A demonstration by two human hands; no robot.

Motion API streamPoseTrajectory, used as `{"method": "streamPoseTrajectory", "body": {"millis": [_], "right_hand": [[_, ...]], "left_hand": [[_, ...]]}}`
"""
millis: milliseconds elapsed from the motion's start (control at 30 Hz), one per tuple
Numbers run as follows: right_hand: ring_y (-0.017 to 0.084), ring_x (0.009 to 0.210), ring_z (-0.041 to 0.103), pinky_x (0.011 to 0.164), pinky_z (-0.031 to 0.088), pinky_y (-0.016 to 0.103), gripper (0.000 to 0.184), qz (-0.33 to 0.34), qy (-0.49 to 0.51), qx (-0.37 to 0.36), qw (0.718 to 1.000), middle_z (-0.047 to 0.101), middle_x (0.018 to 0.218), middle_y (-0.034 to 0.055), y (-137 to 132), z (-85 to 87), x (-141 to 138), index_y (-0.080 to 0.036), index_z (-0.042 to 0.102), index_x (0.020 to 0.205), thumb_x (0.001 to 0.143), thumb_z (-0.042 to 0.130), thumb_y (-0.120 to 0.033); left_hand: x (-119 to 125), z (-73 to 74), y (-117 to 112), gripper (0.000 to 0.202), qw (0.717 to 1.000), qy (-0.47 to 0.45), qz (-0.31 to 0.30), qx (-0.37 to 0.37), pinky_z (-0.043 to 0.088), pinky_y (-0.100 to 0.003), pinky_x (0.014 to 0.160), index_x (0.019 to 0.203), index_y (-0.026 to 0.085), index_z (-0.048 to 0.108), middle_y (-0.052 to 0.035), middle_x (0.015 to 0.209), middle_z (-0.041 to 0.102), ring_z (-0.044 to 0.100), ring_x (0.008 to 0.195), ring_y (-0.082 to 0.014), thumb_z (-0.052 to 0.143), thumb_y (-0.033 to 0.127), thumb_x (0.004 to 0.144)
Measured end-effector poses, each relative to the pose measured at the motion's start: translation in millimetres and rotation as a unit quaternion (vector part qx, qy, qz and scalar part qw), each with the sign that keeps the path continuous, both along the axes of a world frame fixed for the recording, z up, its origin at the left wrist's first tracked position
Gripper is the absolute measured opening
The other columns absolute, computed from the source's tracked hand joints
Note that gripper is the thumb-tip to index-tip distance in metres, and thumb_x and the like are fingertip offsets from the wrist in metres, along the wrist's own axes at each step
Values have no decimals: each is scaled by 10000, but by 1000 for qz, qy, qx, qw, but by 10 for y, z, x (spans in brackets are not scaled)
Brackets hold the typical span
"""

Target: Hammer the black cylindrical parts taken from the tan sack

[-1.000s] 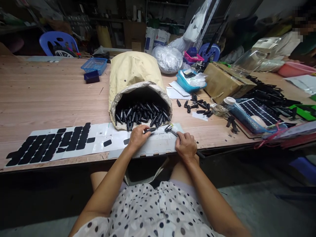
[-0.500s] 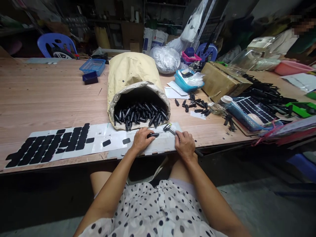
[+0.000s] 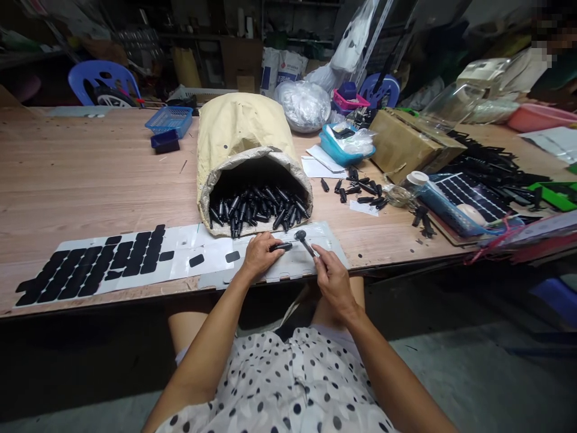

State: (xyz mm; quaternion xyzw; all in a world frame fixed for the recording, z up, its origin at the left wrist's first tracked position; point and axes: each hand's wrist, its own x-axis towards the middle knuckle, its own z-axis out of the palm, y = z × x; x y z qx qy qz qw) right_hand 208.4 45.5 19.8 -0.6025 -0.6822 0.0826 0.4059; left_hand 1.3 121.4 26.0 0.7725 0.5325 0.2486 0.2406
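A person seated at a long wooden table (image 3: 90, 174) works at its near edge, seen from above. The left hand (image 3: 259, 255) rests on a white backing sheet (image 3: 293, 266), fingers curled, pinching a small black plastic part (image 3: 282, 246) that lies flat on the sheet. The right hand (image 3: 331, 276) is closed around the handle of a small hammer (image 3: 303, 239), whose head sits just beside the tip of the part; whether they touch cannot be told. Directly behind both hands a tan paper sack (image 3: 243, 132) lies on its side, its open mouth facing the person and full of black parts (image 3: 256, 207) that reach close to the hammer head. Left of the hands, a sheet of black adhesive pads (image 3: 90, 264) runs along the table edge. To the right, well apart, lie loose black parts (image 3: 360, 192), a cardboard box (image 3: 406, 144), a blue tray (image 3: 342, 155) and a small solar panel (image 3: 469, 195). A blue basket (image 3: 170, 119) stands farther back on the left.
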Motion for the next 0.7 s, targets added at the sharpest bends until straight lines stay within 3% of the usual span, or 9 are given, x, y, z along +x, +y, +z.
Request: {"method": "streamPoseTrajectory", "body": {"millis": [133,300,500,700], "right_hand": [[180,893,641,843,527,316,382,11,7,9,1000,678,955,56,-72,91,-106,-275,663,1276,995,405,-261],[157,774,620,751,522,261,385,12,-19,-18,1000,604,815,23,-120,52,-157,-280,688,1256,995,405,-259],[148,794,626,750,521,243,390,26,-18,9,999,620,851,28,-132,39,-205,-271,672,1283,1009,394,-266],[152,777,634,737,519,252,382,47,-36,-9,998,622,835,23,-105,5,-246,-278,680,1260,999,402,-256]], "left_hand": [[16,16,-5,228,1000,2,2,-3,471,-348,901,1023,263,791,-22,897,682,612,947,-214,691,265,819],[31,36,-12,233,1000,3,8,-12,462,-356,905,1021,268,795,-21,891,671,605,942,-215,687,250,816],[36,75,-29,222,1000,-5,3,-21,463,-347,890,1004,262,792,-20,892,657,593,936,-210,683,236,813],[50,106,-34,144,999,-4,7,-37,464,-345,866,890,263,791,-16,866,650,593,921,-209,679,225,808]]}}
